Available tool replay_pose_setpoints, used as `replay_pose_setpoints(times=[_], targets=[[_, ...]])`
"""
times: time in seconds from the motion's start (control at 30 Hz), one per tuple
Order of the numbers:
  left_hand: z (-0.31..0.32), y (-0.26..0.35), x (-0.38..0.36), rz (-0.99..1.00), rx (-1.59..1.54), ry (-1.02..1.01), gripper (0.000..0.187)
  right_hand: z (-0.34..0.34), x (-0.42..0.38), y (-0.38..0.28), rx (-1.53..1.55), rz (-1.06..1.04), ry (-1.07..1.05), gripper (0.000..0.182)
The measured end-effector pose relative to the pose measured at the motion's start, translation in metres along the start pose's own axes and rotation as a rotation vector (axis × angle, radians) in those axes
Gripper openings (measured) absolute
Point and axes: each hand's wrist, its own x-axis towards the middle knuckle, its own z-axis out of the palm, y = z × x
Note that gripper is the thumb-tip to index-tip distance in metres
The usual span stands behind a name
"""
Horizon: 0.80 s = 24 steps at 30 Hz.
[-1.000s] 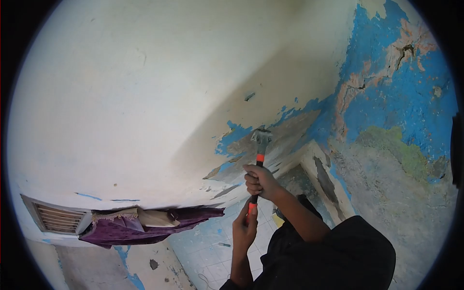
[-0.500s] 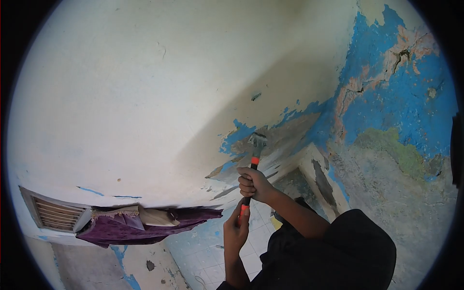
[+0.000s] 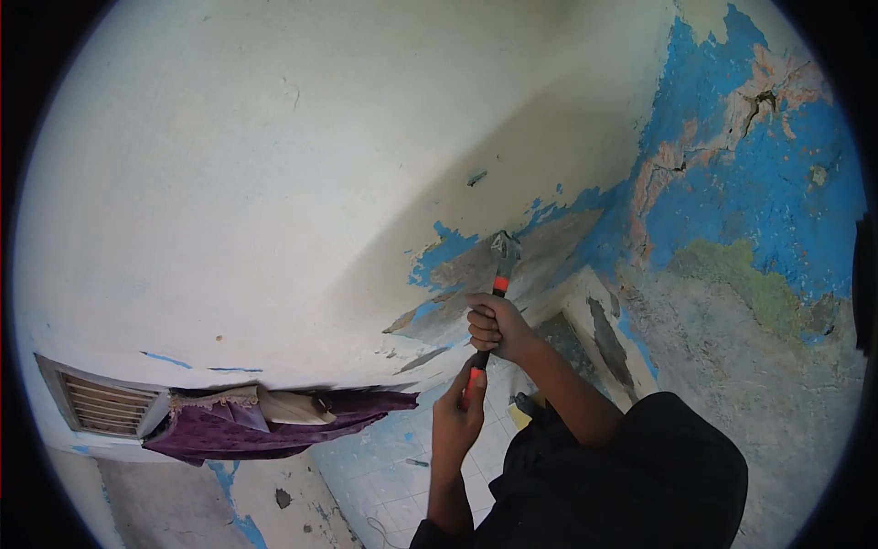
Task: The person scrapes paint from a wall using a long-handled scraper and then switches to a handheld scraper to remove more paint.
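scraper (image 3: 500, 285), wrapped by right fingers (image 3: 483, 329), lower handle (image 3: 474, 379) between left fingers (image 3: 476, 400)

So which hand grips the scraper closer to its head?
The right hand, wrapped around the handle just below the upper orange band; the left hand is farther down, at the lower orange section.

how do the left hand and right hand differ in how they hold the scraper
The right hand grips the scraper higher, nearer its head; the left hand holds it lower, at the orange section. The right hand is closed in a fist with fingers curled around the handle, while the left hand has its thumb and fingers extended more along it. Both are bare and hold the same tool.
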Motion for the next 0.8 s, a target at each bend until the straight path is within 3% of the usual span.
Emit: replay_pose_setpoints(times=[0.1, 0.17, 0.2, 0.3, 0.33, 0.43, 0.53, 0.67, 0.8], targets=[[0.002, -0.019, -0.01, 0.021, -0.054, 0.052, 0.037, 0.001, 0.001, 0.009, 0.003, 0.069, -0.011, 0.043], [-0.018, -0.011, -0.019, -0.108, -0.034, 0.018, 0.035, 0.014, 0.005, 0.026, 0.026, 0.135, 0.021, 0.043], [-0.021, -0.007, -0.019, -0.066, -0.039, 0.035, 0.035, 0.015, 0.006, 0.029, 0.04, 0.127, -0.064, 0.044], [-0.011, 0.01, 0.002, -0.031, 0.022, -0.014, 0.035, 0.008, -0.003, -0.006, 0.038, 0.003, 0.034, 0.045], [-0.004, 0.013, 0.004, -0.042, 0.049, -0.044, 0.035, 0.0, -0.002, -0.009, 0.032, 0.034, -0.063, 0.045], [0.008, -0.01, -0.003, 0.053, 0.019, 0.044, 0.04, -0.003, -0.001, -0.004, 0.023, 0.054, -0.049, 0.045], [-0.012, -0.01, -0.017, -0.033, -0.044, 0.059, 0.039, 0.013, 0.004, 0.021, 0.072, 0.145, -0.02, 0.045], [-0.001, 0.014, 0.005, -0.009, 0.018, -0.024, 0.036, 0.008, -0.004, -0.013, 0.051, 0.024, 0.046, 0.044], [0.012, 0.001, -0.004, -0.023, 0.019, 0.03, 0.036, -0.003, -0.004, -0.011, 0.01, 0.079, -0.004, 0.044]])
